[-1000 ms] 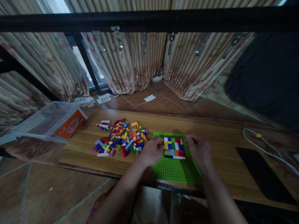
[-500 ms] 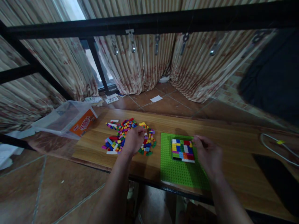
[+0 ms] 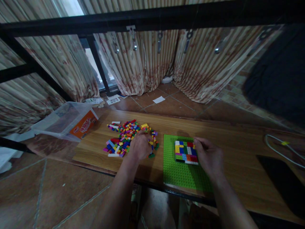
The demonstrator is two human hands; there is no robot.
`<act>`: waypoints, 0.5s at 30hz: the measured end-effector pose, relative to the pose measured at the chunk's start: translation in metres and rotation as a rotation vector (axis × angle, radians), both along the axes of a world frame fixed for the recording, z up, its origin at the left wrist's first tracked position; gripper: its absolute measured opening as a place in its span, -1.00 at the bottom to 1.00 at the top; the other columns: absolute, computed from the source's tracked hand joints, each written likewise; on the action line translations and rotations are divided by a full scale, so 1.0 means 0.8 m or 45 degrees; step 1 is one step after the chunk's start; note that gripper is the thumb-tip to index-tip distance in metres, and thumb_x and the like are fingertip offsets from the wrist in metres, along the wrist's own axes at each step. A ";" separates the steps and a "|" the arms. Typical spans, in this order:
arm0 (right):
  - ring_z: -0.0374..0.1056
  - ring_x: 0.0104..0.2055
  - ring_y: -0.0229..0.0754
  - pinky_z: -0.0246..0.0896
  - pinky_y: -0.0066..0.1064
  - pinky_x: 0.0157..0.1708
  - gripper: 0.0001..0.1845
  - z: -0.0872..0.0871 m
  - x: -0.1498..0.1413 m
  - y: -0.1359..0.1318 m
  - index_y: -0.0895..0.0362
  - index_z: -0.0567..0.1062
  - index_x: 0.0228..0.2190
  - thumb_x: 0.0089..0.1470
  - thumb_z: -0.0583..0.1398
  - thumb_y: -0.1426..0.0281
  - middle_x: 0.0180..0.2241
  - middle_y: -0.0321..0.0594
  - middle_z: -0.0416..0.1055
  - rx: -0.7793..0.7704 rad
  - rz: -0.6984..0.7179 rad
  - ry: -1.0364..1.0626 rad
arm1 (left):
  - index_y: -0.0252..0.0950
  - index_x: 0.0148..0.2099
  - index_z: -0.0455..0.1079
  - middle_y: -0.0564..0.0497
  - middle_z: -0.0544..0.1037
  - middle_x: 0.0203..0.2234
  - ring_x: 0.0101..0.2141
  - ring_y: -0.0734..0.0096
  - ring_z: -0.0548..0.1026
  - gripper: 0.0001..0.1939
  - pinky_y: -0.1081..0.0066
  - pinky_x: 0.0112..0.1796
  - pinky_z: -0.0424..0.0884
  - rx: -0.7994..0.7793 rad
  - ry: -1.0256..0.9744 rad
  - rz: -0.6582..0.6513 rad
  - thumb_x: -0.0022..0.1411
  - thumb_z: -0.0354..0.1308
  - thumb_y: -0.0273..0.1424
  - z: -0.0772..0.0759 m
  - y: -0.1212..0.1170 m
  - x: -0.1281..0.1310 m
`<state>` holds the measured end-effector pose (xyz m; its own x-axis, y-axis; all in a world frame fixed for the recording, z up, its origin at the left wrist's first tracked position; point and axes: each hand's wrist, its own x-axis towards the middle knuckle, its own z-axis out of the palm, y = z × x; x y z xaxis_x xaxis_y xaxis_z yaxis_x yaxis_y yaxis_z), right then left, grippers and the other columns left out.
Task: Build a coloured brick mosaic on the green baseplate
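Observation:
A green baseplate [image 3: 182,176] lies on the wooden table [image 3: 238,159]. A block of coloured bricks [image 3: 185,152] is pressed onto its far half. My right hand [image 3: 207,156] rests on the plate's right side with fingers curled against the block's right edge. To the left lies a pile of loose coloured bricks [image 3: 121,136]. My left hand [image 3: 140,144] is down on the pile's right part, fingers bent into the bricks; what they hold is hidden.
A clear plastic bin with an orange label [image 3: 69,121] lies tipped at the table's left end. A black flat slab [image 3: 283,183] and a white cable [image 3: 281,146] are at the right. Black frame bars [image 3: 152,19] cross above, with curtains behind.
My left hand left the brick block and went left into the loose pile. My right hand stayed at the block's right edge. The view swung a little leftward.

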<state>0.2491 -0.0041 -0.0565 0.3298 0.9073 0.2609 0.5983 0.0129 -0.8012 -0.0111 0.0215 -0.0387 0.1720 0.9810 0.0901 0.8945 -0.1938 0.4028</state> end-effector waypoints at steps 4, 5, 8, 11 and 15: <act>0.50 -0.27 -0.03 0.36 -0.25 -0.27 -0.60 0.001 0.000 -0.001 0.13 0.60 -0.32 0.09 0.13 0.09 -0.30 -0.07 0.59 0.019 0.022 -0.005 | -0.24 -0.36 0.53 -0.06 0.56 -0.35 -0.12 0.26 0.47 -0.81 0.34 -0.03 0.37 -0.004 0.053 0.034 0.13 0.07 -0.49 0.004 -0.001 0.003; 0.50 -0.27 -0.02 0.36 -0.25 -0.26 -0.59 0.000 0.001 -0.002 0.13 0.60 -0.31 0.10 0.12 0.09 -0.29 -0.07 0.59 0.024 0.029 -0.001 | -0.24 -0.36 0.52 -0.07 0.55 -0.37 -0.15 0.26 0.48 -0.83 0.35 -0.06 0.38 -0.001 0.066 0.067 0.16 0.09 -0.43 0.005 -0.001 0.004; 0.50 -0.25 -0.02 0.35 -0.24 -0.24 -0.59 -0.002 0.001 -0.002 0.12 0.60 -0.30 0.11 0.12 0.08 -0.28 -0.08 0.59 0.014 0.036 0.009 | -0.26 -0.33 0.50 -0.08 0.53 -0.33 -0.22 0.28 0.48 -0.80 0.36 -0.13 0.39 0.061 0.086 0.193 0.19 0.12 -0.26 0.008 -0.001 0.012; 0.49 -0.25 -0.03 0.34 -0.24 -0.23 -0.59 -0.002 0.001 -0.002 0.11 0.59 -0.31 0.10 0.12 0.08 -0.29 -0.09 0.59 0.000 0.035 0.019 | -0.27 -0.28 0.48 -0.11 0.51 -0.25 -0.19 0.25 0.47 -0.73 0.36 -0.14 0.38 0.131 0.123 0.258 0.17 0.15 -0.17 0.005 0.002 0.022; 0.49 -0.27 -0.04 0.34 -0.25 -0.25 -0.59 -0.001 -0.001 -0.002 0.12 0.60 -0.32 0.09 0.13 0.07 -0.30 -0.09 0.59 -0.007 0.036 0.026 | -0.31 -0.13 0.44 -0.14 0.50 -0.18 -0.13 0.20 0.46 -0.68 0.33 -0.10 0.36 0.160 0.180 0.295 0.18 0.15 -0.19 -0.004 0.008 0.034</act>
<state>0.2487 -0.0056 -0.0571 0.3088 0.9178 0.2496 0.5814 0.0255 -0.8132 0.0165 0.0280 -0.0418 -0.0354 0.9782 0.2044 0.9664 -0.0186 0.2564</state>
